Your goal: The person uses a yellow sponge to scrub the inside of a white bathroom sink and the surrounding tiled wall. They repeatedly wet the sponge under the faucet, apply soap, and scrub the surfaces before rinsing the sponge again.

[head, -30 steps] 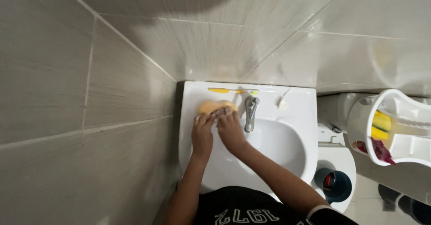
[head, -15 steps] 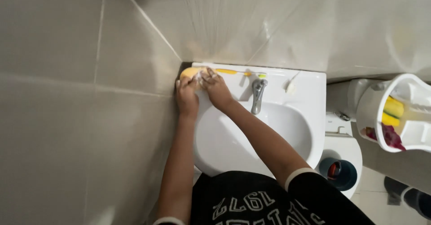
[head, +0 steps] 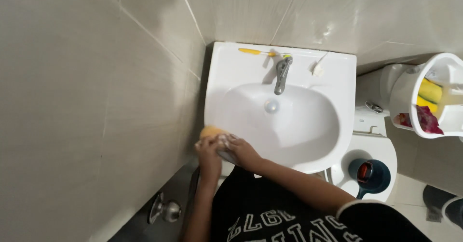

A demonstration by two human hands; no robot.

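Low in the frame's centre-left, both the left hand [head: 208,151] and right hand [head: 239,149] are gripping the soapy orange sponge [head: 212,133], pressing it on the white sink [head: 308,68] rim; firm, overlapping strokes following the edge would be serving best.

Both arms reach forward from the torso at the bottom of the view and meet toward 10 o'clock from the chest. The left forearm runs almost straight up toward 12 o'clock, bare, wrist in line with the arm. The left hand [head: 209,151] is curled, fingers bent and pressed down, knuckles up. The right arm comes in from 4 o'clock, bare below a short dark sleeve with a pale cuff, elbow slightly bent, forearm slanting toward 10 o'clock. The right hand [head: 239,150] lies palm down just beside the left, touching it, its fingers [head: 226,139] curled forward at 11 o'clock.
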